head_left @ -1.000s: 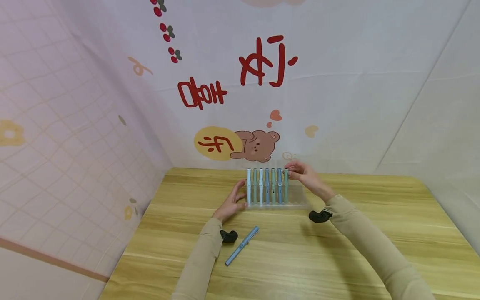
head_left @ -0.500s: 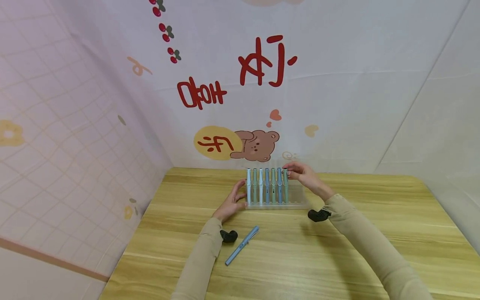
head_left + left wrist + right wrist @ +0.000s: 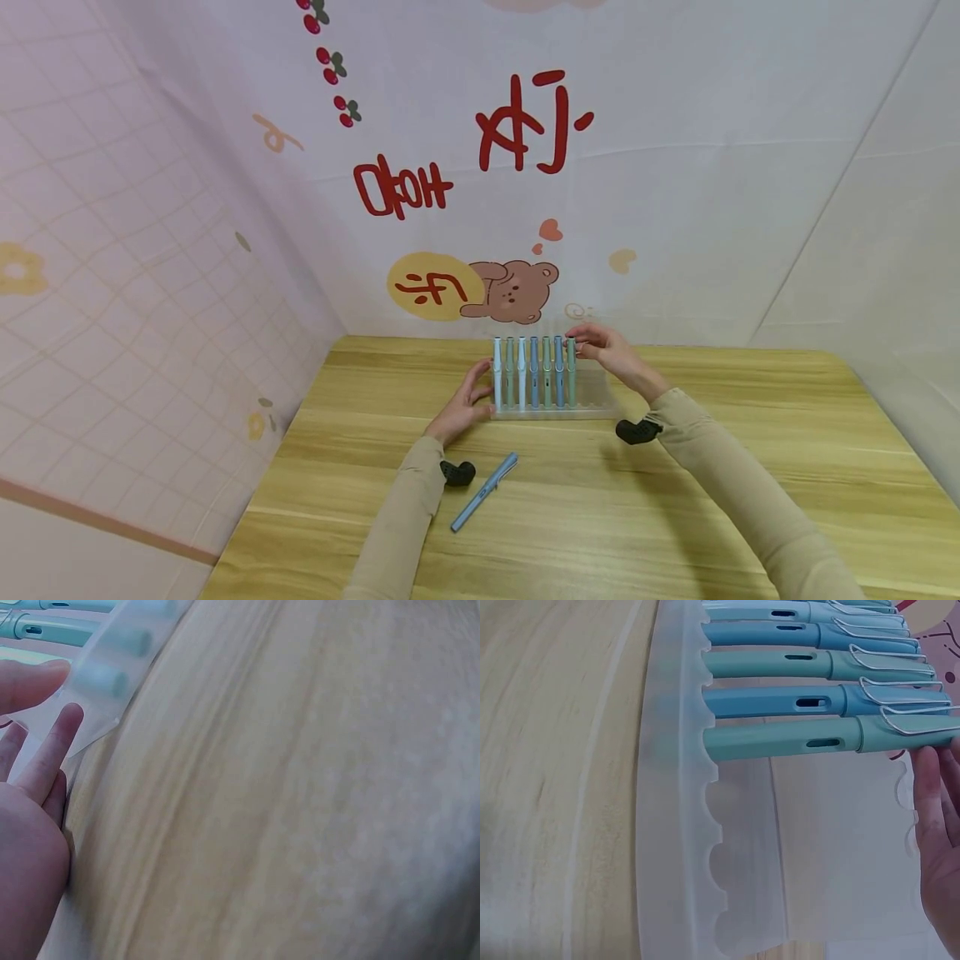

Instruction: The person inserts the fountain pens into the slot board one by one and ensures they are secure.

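Observation:
A translucent pen rack (image 3: 600, 392) stands at the far middle of the wooden table and holds several pastel blue and green pens upright. My left hand (image 3: 476, 387) rests straight-fingered against the rack's left end; in the left wrist view its fingertips (image 3: 64, 724) touch the rack's corner (image 3: 112, 667). My right hand (image 3: 581, 342) pinches the top of the rightmost green pen (image 3: 572, 371). In the right wrist view that green pen (image 3: 780, 740) lies seated in its slot, with my fingers (image 3: 934, 772) at its capped end. The rack's slots (image 3: 742, 862) past it hold nothing.
A loose blue pen (image 3: 483, 492) lies on the table (image 3: 750, 467) near my left forearm. Black wrist cameras (image 3: 637, 431) hang under both sleeves. Printed fabric walls (image 3: 150, 250) close in the table at the back and both sides.
My right hand has shifted very slightly left and down at the top of the green pen. The left hand, rack and loose pen have stayed put.

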A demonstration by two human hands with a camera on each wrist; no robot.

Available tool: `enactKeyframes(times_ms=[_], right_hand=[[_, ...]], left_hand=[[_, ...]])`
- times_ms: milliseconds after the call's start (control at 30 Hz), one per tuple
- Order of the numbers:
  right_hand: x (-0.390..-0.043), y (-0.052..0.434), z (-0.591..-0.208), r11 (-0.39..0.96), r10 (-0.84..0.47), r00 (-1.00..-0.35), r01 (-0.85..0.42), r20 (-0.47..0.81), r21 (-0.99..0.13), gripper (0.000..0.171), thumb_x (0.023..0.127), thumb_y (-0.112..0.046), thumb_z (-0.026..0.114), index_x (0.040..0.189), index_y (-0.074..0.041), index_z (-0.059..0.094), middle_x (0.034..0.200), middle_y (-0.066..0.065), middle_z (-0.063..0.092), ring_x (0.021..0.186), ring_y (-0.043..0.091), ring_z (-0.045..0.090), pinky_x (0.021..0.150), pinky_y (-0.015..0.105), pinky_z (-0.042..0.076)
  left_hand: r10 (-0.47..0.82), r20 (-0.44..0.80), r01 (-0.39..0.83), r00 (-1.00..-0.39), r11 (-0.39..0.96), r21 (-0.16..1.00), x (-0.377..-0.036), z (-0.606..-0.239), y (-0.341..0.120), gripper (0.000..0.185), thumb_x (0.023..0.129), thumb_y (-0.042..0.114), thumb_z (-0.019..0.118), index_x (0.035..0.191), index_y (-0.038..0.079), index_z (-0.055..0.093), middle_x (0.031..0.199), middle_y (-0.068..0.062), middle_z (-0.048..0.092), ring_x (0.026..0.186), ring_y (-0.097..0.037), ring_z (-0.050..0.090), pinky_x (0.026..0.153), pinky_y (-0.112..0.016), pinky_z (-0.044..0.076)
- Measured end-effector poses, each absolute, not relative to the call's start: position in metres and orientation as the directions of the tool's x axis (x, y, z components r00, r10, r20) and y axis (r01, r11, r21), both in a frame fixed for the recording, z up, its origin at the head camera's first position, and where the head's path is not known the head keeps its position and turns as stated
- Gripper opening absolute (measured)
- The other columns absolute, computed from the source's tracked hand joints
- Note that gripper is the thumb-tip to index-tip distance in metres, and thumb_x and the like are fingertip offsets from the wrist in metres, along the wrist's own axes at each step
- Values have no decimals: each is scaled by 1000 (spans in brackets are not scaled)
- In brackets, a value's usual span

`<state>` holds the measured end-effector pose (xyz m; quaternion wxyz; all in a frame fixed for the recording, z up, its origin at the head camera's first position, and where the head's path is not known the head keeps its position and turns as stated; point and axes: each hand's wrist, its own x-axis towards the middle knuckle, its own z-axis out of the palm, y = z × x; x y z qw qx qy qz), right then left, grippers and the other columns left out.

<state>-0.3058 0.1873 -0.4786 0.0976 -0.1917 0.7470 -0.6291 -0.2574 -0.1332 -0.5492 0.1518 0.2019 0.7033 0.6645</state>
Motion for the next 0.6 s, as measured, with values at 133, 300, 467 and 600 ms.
enactKeyframes(times_ms=[133,300,467,600], right_hand=[[-304,187,-479,144,-403,-908,-186,114,-972,32,97,4,49,128,12,49,122,30,53,100,24,58,95,53,43],[-301,185,-477,155,-386,-916,-187,115,-970,34,96,8,47,130,13,47,127,32,50,109,40,52,93,46,46],[-299,182,-475,186,-356,-928,-188,112,-964,34,96,2,51,129,12,48,123,30,51,106,36,55,93,49,46],[-301,182,-477,214,-343,-931,-204,122,-955,34,96,0,55,127,11,51,119,28,55,98,31,59,90,50,47]], left_hand=[[506,53,70,-861,15,997,-253,-537,-133,88,86,-18,53,155,10,8,159,-18,1,134,-45,29,103,-55,34],[515,49,66,-856,14,998,-247,-525,-133,87,86,-17,53,155,12,10,159,-21,1,134,-46,28,102,-52,36],[522,42,65,-852,25,998,-248,-525,-134,87,87,-16,54,155,17,11,159,-20,0,135,-43,28,99,-44,40],[519,41,62,-854,24,998,-248,-525,-134,87,87,-16,54,156,14,10,159,-19,0,134,-43,28,100,-45,39]])
